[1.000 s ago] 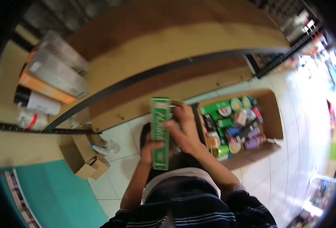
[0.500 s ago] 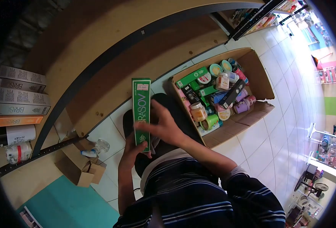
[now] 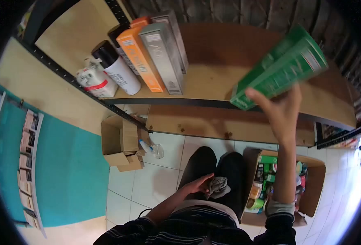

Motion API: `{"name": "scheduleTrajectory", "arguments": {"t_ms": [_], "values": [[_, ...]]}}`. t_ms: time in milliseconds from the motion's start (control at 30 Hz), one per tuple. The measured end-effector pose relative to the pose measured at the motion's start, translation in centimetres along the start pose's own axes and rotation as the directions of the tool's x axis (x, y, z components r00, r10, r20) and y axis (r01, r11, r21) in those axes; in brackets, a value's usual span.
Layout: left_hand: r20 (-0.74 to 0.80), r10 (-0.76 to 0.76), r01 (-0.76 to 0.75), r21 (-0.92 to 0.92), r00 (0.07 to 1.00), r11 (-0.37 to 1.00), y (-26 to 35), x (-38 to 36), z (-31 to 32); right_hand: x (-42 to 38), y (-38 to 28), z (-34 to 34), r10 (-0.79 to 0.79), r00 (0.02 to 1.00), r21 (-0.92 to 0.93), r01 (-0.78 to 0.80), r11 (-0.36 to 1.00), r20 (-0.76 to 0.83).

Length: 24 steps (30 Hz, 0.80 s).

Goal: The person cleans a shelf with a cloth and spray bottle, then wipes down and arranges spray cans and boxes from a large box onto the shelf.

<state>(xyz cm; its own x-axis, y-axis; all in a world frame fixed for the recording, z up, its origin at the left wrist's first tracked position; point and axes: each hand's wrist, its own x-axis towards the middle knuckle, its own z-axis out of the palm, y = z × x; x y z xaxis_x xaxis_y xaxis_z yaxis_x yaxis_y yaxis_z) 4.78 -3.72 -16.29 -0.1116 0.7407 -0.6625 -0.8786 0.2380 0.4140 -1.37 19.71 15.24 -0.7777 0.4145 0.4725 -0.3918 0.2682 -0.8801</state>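
Observation:
My right hand (image 3: 280, 110) reaches up to the shelf, thumb and fingers around the lower part of a green box (image 3: 278, 75). That box leans to the right over the shelf's front edge and is smeared by motion. Behind it shows another green box face (image 3: 289, 43), partly covered. Down at my lap, my left hand (image 3: 197, 187) is closed on a crumpled grey cloth (image 3: 218, 188).
On the shelf (image 3: 207, 83), left of the green box, stand grey boxes (image 3: 164, 57), an orange box (image 3: 141, 61), a white spray can with black cap (image 3: 117, 69) and a white wrapped pack (image 3: 96, 81). An open carton of products (image 3: 317, 183) and a small carton (image 3: 119, 139) sit on the floor.
My view has turned to the shelf. The green box has gone from my left hand at my lap up to the shelf in my right hand. My left hand now shows the cloth.

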Motion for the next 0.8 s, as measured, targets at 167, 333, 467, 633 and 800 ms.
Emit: {"name": "scheduleTrajectory", "arguments": {"t_ms": [167, 333, 467, 633, 800], "values": [[-0.002, -0.009, 0.009, 0.045, 1.0, 0.999, -0.1, 0.1, 0.2, 5.4, 4.9, 4.1, -0.234, 0.957, -0.086, 0.251, 0.964, 0.173], [-0.037, 0.023, -0.02, 0.083, 0.999, 0.996, 0.1, -0.3, 0.5, 5.2, 5.3, 5.4, -0.183, 0.952, -0.077, 0.208, 0.975, 0.244], [-0.045, 0.032, -0.028, 0.09, 0.998, 0.996, -0.5, 0.4, -0.4, 4.4, 5.9, 5.2, -0.04, 0.94, -0.118, 0.084, 0.989, 0.338], [-0.032, -0.042, 0.043, 0.009, 0.999, 0.999, -0.7, 0.7, -0.9, 3.8, 7.1, 6.4, 0.059, 0.927, -0.043, -0.046, 0.998, 0.371], [0.01, -0.011, 0.011, 0.014, 1.0, 1.0, -1.2, 1.3, -1.3, 3.3, 7.0, 7.5, 0.013, 0.921, -0.01, -0.01, 1.0, 0.39]]}}
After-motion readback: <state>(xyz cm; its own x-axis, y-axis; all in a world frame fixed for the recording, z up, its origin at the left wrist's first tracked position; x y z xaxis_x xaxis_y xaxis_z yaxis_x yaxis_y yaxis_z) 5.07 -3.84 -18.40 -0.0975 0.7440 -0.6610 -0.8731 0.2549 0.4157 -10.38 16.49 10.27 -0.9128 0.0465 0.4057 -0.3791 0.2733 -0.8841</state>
